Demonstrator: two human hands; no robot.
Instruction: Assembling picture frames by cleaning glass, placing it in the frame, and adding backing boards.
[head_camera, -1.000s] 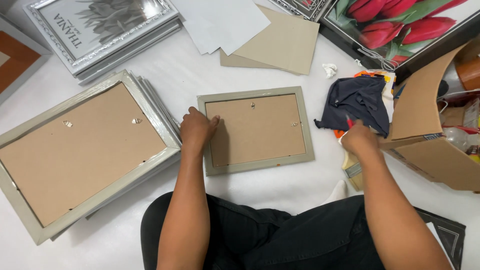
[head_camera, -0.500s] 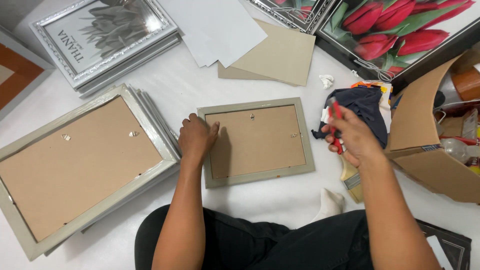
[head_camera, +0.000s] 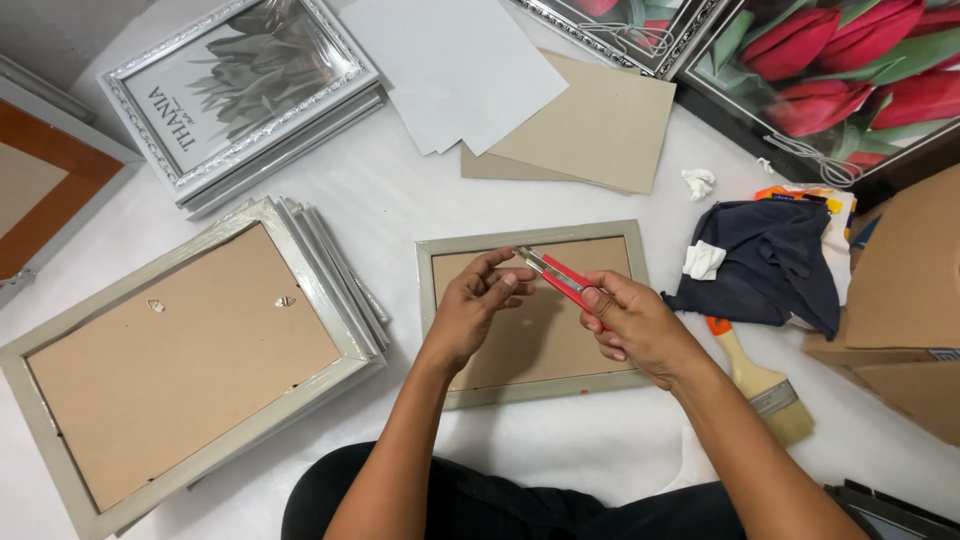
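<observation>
The right hand (head_camera: 640, 325) is gripping a red utility knife (head_camera: 556, 275), its fingers (head_camera: 603, 300) clenched around the red handle while the metal end is pointing up and to the left. The left hand (head_camera: 478, 305) is reaching across to that metal end, its fingertips (head_camera: 522, 275) pinching or touching the tip; whether they are truly closing on it cannot be told. Both hands are hovering just above a small grey picture frame (head_camera: 430, 290), which is lying face down directly beneath the fingers, its brown backing board (head_camera: 545, 345) showing.

Just to the right of the right hand, a paintbrush (head_camera: 760, 385) with an orange handle and pale bristles is lying on the white floor, partly tucked under a dark blue cloth (head_camera: 770, 265). A crumpled white scrap (head_camera: 699, 182) is sitting beyond the cloth, and a cardboard box (head_camera: 900, 290) is standing further right. To the left of the left hand, a stack of larger grey frames (head_camera: 180, 350) is lying face down. Further out from the fingers, sheets of white paper (head_camera: 450, 70) are overlapping tan boards (head_camera: 600, 125), a silver frame with a grey flower print (head_camera: 240, 90) is resting at the upper left, and a red tulip picture (head_camera: 840, 70) is leaning at the upper right.
</observation>
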